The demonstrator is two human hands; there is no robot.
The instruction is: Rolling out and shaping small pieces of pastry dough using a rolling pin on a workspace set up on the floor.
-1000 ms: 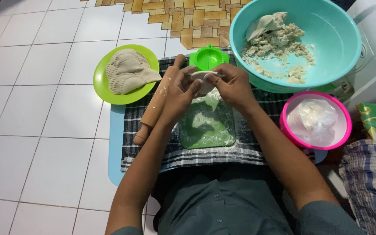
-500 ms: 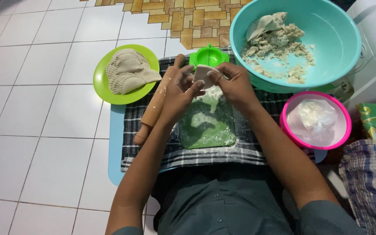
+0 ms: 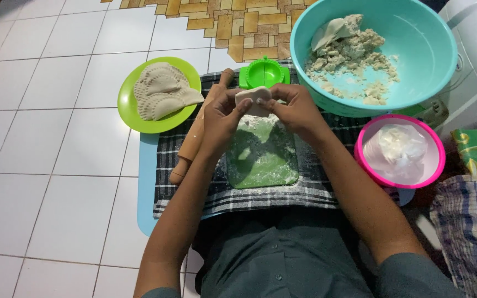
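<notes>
Head view: left hand (image 3: 222,116) and right hand (image 3: 296,110) pinch a pale, floury dough piece (image 3: 252,97).

A lime-green plate (image 3: 131,118), a teal bowl (image 3: 426,49), a pink bowl (image 3: 436,160), a black-and-white checked cloth (image 3: 316,193), a flour-dusted green board (image 3: 263,160).

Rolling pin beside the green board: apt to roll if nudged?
Probably. The rolling pin is a smooth wooden cylinder, so a sideways push should roll it, though the checked cloth beneath may slow it. It looks rigid, likely not fragile.
</notes>
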